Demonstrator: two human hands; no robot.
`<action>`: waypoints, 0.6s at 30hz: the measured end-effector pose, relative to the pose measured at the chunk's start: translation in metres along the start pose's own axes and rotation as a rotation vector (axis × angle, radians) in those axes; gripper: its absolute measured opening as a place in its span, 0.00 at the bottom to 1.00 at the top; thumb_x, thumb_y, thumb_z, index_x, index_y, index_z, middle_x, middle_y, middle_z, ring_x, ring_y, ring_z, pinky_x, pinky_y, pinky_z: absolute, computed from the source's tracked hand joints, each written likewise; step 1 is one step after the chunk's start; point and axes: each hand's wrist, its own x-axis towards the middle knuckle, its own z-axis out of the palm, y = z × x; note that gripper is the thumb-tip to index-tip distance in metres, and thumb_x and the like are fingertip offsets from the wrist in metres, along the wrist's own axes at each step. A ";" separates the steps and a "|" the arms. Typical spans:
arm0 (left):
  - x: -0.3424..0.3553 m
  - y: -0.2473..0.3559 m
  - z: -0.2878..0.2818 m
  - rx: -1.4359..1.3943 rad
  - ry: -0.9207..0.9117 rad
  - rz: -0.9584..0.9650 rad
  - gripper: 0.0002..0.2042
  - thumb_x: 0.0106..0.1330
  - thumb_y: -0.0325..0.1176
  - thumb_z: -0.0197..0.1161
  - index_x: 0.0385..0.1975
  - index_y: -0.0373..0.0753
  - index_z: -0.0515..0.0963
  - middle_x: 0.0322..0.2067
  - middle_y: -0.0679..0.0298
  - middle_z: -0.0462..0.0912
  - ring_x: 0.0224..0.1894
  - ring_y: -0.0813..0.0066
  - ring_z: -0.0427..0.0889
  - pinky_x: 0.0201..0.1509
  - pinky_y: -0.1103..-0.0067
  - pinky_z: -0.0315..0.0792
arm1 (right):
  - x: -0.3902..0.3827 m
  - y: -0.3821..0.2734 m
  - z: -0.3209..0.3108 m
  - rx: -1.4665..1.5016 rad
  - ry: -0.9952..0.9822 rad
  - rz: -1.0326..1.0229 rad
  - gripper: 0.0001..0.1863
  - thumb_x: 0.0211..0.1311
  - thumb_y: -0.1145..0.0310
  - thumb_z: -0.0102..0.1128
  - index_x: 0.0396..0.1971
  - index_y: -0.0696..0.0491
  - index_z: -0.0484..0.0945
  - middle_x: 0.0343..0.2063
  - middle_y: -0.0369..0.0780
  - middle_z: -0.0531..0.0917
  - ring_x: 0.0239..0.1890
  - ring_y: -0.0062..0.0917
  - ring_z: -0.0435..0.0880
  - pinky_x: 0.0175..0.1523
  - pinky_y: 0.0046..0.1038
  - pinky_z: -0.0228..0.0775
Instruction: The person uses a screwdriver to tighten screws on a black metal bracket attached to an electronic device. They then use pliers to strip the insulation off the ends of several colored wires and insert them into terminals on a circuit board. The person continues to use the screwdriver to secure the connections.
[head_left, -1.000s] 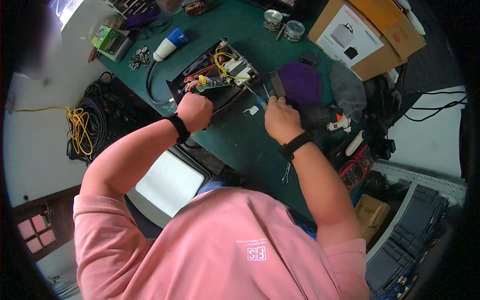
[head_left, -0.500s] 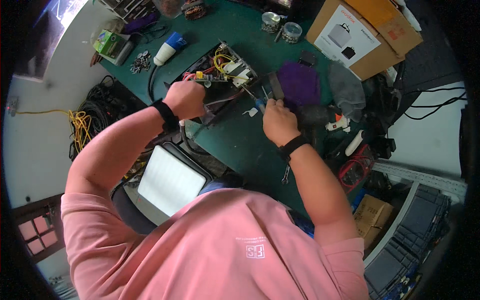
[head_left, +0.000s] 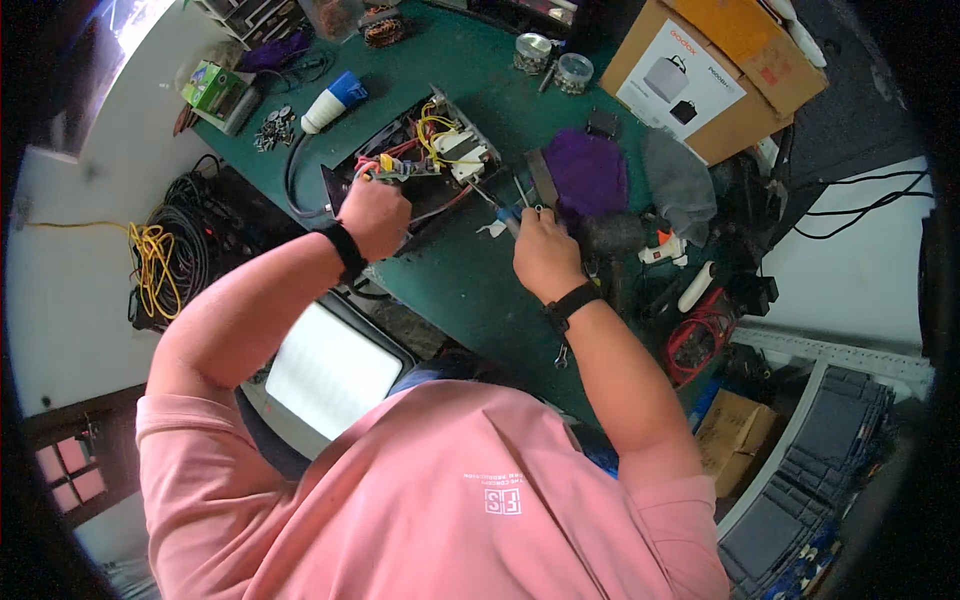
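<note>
1. The green bench's (head_left: 470,300) near edge slants under the left forearm (head_left: 255,300); bare surface shows between the hands, while a purple cloth (head_left: 587,172) bounds the right.
2. On it, near that edge, sits an opened black case (head_left: 337,188), yellow wires (head_left: 432,130) exposed.
3. The left hand (head_left: 375,218) curls at red wires (head_left: 370,167); whether it grips them, one cannot tell.
4. The right hand (head_left: 546,255) grasps a blue-handled tool (head_left: 508,219).

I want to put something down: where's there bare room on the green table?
One bare patch of green table lies between the open case and small wrench. Another is between that case and the two jars. It's crowded to the right of the right hand: purple cloth, grey cloth.
</note>
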 end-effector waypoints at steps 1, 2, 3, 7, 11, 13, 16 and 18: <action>-0.001 0.007 0.007 0.056 0.053 0.027 0.05 0.45 0.34 0.60 0.14 0.42 0.79 0.20 0.59 0.79 0.28 0.59 0.79 0.33 0.66 0.69 | -0.002 0.000 -0.001 0.035 -0.029 0.022 0.14 0.61 0.69 0.51 0.44 0.60 0.71 0.44 0.51 0.75 0.45 0.48 0.79 0.46 0.43 0.74; -0.003 0.015 0.012 0.085 0.102 -0.011 0.05 0.48 0.33 0.59 0.16 0.43 0.80 0.22 0.60 0.80 0.31 0.61 0.78 0.37 0.67 0.66 | -0.004 -0.001 -0.001 0.070 -0.058 0.044 0.14 0.61 0.70 0.50 0.45 0.60 0.70 0.44 0.51 0.75 0.45 0.49 0.78 0.47 0.44 0.74; -0.002 0.019 0.016 0.033 0.071 -0.070 0.05 0.48 0.33 0.59 0.17 0.43 0.80 0.23 0.60 0.80 0.32 0.60 0.78 0.38 0.66 0.66 | -0.008 0.000 -0.002 0.106 -0.085 0.069 0.15 0.61 0.70 0.49 0.46 0.61 0.70 0.45 0.52 0.75 0.46 0.50 0.77 0.48 0.46 0.73; -0.004 0.028 0.020 -0.049 0.033 -0.190 0.06 0.49 0.33 0.59 0.19 0.40 0.81 0.26 0.59 0.80 0.36 0.58 0.77 0.38 0.65 0.66 | -0.026 0.002 -0.009 0.195 -0.127 0.140 0.17 0.60 0.71 0.49 0.49 0.61 0.68 0.46 0.54 0.74 0.48 0.50 0.77 0.48 0.47 0.71; -0.005 0.026 0.005 -0.005 -0.050 -0.204 0.07 0.53 0.33 0.57 0.23 0.42 0.83 0.29 0.60 0.81 0.41 0.61 0.77 0.40 0.67 0.66 | -0.040 0.014 -0.001 0.122 -0.169 0.197 0.21 0.58 0.68 0.54 0.51 0.61 0.67 0.46 0.53 0.74 0.48 0.49 0.76 0.49 0.45 0.71; -0.007 0.023 -0.001 -0.037 -0.021 -0.202 0.07 0.51 0.32 0.58 0.23 0.41 0.82 0.30 0.59 0.82 0.41 0.58 0.77 0.40 0.66 0.66 | -0.044 0.015 0.002 0.033 -0.157 0.170 0.21 0.58 0.67 0.55 0.49 0.61 0.68 0.45 0.52 0.74 0.46 0.48 0.78 0.48 0.43 0.72; -0.007 0.015 -0.004 -0.070 -0.022 -0.199 0.06 0.49 0.32 0.59 0.23 0.40 0.82 0.29 0.59 0.82 0.39 0.57 0.79 0.38 0.66 0.67 | -0.050 0.006 0.007 -0.095 -0.098 0.085 0.20 0.58 0.64 0.57 0.46 0.62 0.71 0.42 0.51 0.75 0.42 0.45 0.79 0.45 0.40 0.76; -0.007 0.007 -0.003 -0.105 -0.027 -0.204 0.06 0.48 0.33 0.60 0.22 0.39 0.81 0.29 0.58 0.82 0.37 0.57 0.79 0.37 0.65 0.68 | -0.053 0.000 0.008 -0.137 -0.069 0.043 0.22 0.56 0.62 0.61 0.45 0.61 0.72 0.42 0.49 0.76 0.43 0.42 0.79 0.44 0.39 0.76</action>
